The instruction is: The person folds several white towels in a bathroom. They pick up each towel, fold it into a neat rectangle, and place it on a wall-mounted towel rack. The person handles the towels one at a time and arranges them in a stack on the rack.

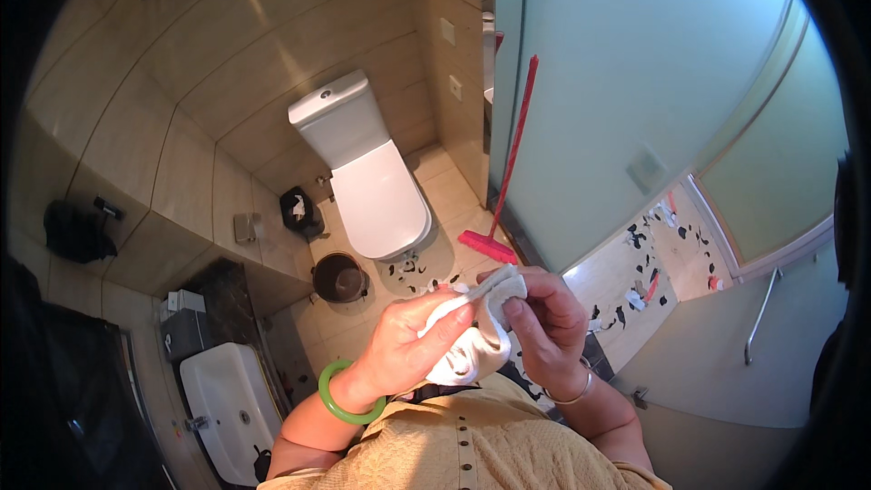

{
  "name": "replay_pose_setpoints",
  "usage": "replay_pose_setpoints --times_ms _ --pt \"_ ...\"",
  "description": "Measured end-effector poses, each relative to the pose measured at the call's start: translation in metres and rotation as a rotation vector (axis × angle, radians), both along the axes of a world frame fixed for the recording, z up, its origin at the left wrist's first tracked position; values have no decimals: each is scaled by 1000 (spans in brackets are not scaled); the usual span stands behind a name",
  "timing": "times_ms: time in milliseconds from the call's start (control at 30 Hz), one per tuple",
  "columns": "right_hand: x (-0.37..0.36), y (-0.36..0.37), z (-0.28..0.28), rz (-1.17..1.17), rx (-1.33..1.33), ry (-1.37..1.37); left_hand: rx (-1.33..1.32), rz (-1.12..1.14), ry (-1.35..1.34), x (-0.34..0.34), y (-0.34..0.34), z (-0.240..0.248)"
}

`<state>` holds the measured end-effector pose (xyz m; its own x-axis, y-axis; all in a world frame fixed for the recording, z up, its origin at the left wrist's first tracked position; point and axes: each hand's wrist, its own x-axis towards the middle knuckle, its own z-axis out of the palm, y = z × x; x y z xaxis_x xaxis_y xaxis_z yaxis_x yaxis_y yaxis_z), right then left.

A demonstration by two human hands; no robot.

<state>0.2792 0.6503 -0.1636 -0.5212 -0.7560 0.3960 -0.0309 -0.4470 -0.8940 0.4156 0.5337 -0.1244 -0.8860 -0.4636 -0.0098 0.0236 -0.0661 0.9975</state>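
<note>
In front of my chest, both hands hold a folded off-white cloth (485, 345), its upper edge pinched between them. My left hand (413, 336), with a green bangle above the wrist, grips the cloth's left side with the thumb on top. On the other side, my right hand (552, 313) pinches the top edge between thumb and fingers; a silver bangle circles that wrist. The cloth hangs in loose folds below the fingers, and I cannot tell whether it is a glove or a sock. Just beyond the hands, a pink broom (490, 245) leans against the frosted glass.
Ahead stands a white toilet (381, 204), its lid down. A dark bucket (339, 279) and a black bin (301, 212) are left of it. A white sink (229, 408) is at lower left. Dark and pale scraps (640, 259) litter the floor by the glass door (717, 345).
</note>
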Motion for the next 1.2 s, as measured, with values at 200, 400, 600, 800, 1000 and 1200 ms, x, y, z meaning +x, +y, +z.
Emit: replay_pose_setpoints --times_ms 200,400,600,800,1000,1200 --pt "12 -15 15 -117 -4 -174 -49 -8 -28 -1 2 -1" --pt "-2 -5 10 -370 -58 10 -142 -131 -58 8 -7 -3" --pt "-29 27 49 -492 -317 188 -474 -293 162 4 -18 9" --pt "-29 21 83 -890 -225 562 -774 -340 179 -11 -25 -30" --pt "-48 45 102 -1133 -252 778 -750 -275 167 -21 -27 -89" --pt "-50 65 94 -1474 -127 984 -706 -97 84 -18 -26 -159"
